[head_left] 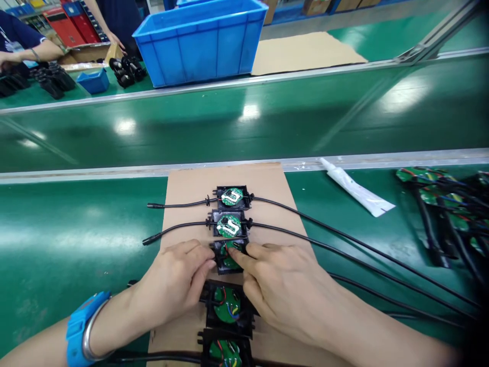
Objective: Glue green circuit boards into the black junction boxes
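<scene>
Black rectangular housings with round green circuit boards lie in a column on a cardboard sheet. My left hand is closed, fingertips pinching the left edge of the third housing from the top. From the right, my right hand grips around the same housing, its index fingertip pressing on the board near red wires. The top housing and second housing carry white paste on their boards. Below my hands, the fourth housing and fifth housing show coloured wires. Black cables run out sideways.
A white tube lies at the right on the green bench, beside a heap of wired boards. Beyond a metal rail stand a large blue crate and a small blue bin. Two other people work at the far left.
</scene>
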`<state>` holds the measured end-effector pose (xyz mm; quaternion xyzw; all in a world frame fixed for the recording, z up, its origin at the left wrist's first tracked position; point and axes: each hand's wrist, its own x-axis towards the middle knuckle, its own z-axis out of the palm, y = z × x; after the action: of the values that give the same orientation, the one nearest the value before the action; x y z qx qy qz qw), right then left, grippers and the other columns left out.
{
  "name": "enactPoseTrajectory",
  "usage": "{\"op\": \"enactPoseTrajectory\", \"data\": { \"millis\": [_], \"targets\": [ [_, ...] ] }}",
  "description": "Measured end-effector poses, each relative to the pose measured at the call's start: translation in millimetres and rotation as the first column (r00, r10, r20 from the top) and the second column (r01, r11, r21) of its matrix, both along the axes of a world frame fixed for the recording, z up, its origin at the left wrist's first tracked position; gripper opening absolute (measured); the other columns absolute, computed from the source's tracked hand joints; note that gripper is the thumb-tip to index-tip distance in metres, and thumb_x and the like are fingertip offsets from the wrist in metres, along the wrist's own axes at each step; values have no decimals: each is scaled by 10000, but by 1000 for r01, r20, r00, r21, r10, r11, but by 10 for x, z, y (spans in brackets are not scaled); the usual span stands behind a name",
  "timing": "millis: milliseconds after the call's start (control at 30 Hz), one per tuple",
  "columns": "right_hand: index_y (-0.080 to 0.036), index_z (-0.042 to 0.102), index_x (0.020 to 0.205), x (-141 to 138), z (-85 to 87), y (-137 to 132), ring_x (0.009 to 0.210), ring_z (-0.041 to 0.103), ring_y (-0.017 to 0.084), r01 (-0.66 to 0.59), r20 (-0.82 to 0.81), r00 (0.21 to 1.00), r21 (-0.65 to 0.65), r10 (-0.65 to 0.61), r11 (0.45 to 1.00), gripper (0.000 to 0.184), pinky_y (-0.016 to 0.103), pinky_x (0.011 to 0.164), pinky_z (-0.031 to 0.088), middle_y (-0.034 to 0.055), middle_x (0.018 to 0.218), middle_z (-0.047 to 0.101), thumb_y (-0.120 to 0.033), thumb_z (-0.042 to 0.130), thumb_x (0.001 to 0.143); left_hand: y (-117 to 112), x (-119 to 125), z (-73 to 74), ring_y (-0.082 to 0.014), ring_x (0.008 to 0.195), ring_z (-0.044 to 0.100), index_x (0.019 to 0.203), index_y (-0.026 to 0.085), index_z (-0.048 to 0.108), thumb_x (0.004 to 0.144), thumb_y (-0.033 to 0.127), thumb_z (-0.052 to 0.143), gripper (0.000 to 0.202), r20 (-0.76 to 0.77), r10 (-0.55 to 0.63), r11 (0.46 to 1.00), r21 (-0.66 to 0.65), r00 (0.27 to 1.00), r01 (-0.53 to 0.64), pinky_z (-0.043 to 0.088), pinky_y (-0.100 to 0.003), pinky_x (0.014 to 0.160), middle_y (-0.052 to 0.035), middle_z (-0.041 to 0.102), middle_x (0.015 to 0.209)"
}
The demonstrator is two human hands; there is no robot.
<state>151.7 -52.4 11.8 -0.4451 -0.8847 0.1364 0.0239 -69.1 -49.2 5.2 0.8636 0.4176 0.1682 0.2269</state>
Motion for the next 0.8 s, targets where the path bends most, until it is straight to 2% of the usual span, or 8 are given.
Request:
{"op": "enactPoseTrajectory", "data": {
  "millis": [133, 267, 367, 400, 467, 533, 600, 800],
  "targets": [
    [-228, 673, 1097, 7, 0, 12, 590, 598, 178, 16, -10, 1000, -15, -16, 1000, 350, 322, 517, 300, 16, 766, 655, -223, 439, 836, -76, 59, -66, -181, 647, 580, 961, 132, 583, 819, 37, 420, 236, -268, -32, 973, 213, 963, 91, 536, -300, 554, -46, 607, 771],
    [-230, 673, 1092, 9, -15, 25, 586, 599, 175, 18, -39, 999, -28, -20, 999, 353, 323, 516, 298, 15, 772, 656, -215, 445, 822, -193, 204, -69, -201, 566, 552, 887, 98, 600, 696, 25, 475, 240, -623, 30, 923, 317, 781, 218, 491, -299, 420, -66, 577, 706],
    [-228, 676, 1081, 0, -38, 3, 594, 604, 182, 26, -57, 998, -20, -27, 999, 351, 324, 519, 309, 21, 782, 665, -216, 441, 821, -234, 285, -31, -204, 532, 537, 834, 76, 617, 697, 23, 471, 207, -742, 81, 894, 349, 665, 280, 459, -295, 381, -91, 573, 673],
    [-225, 681, 1066, -5, -42, -9, 593, 606, 186, 33, -59, 998, -10, -34, 999, 344, 325, 520, 313, 23, 786, 669, -218, 438, 822, -233, 287, -15, -205, 533, 541, 848, 70, 623, 699, 17, 469, 220, -744, 83, 898, 344, 663, 274, 473, -302, 392, -89, 577, 671],
    [-218, 685, 1040, -14, -40, -35, 603, 613, 199, 46, -59, 997, 1, -46, 999, 331, 328, 527, 326, 31, 794, 676, -223, 432, 827, -221, 255, 13, -205, 580, 575, 928, 66, 629, 715, 15, 475, 268, -677, 83, 916, 341, 731, 212, 530, -320, 459, -82, 606, 715],
    [-214, 679, 1028, -15, -22, -47, 636, 626, 214, 52, -66, 996, -21, -53, 998, 322, 330, 550, 352, 37, 803, 678, -222, 422, 834, -220, 206, 24, -209, 712, 617, 1071, 71, 601, 742, 30, 484, 351, -546, 80, 929, 344, 834, 136, 583, -331, 585, -98, 645, 875],
    [-215, 660, 1027, 0, 10, -38, 690, 637, 220, 38, -94, 995, -94, -47, 995, 309, 331, 597, 386, 44, 830, 679, -218, 409, 847, -238, 178, 10, -217, 832, 615, 1190, 65, 543, 764, 53, 480, 431, -456, 48, 935, 333, 889, 120, 593, -334, 681, -128, 628, 1045],
    [-167, 510, 1124, 139, 87, 32, 775, 618, 234, 86, -119, 984, -338, -134, 937, 313, 325, 661, 404, 64, 813, 646, -210, 461, 818, -243, 207, -7, -230, 772, 561, 1158, 83, 562, 794, 85, 466, 376, -449, -37, 972, 190, 893, 136, 564, -363, 580, -109, 585, 965]
  ]
}}
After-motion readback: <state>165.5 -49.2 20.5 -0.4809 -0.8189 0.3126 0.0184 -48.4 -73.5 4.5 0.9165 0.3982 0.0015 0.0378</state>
